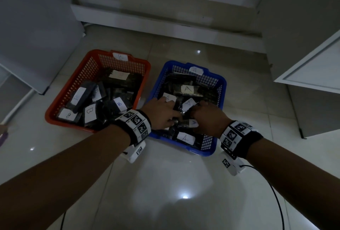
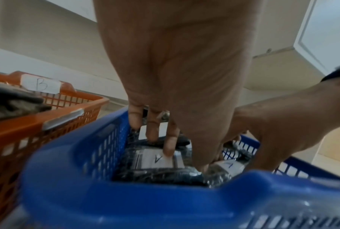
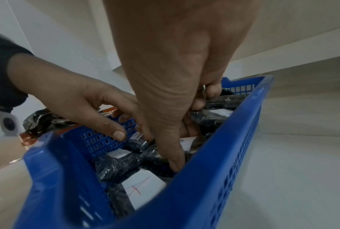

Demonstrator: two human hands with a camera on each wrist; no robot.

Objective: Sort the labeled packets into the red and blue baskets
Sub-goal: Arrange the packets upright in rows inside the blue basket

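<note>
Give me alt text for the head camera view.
Both hands, left hand and right hand, reach into the blue basket among dark packets labelled A. Beside it on the tiled floor, the red basket holds packets labelled B.

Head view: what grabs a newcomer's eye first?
Two baskets side by side on the tiled floor: the red basket on the left, tagged B, and the blue basket on the right, tagged A, both full of dark packets with white letter labels. Both hands, the left hand and right hand, reach down together among the A packets in the blue one.
</note>
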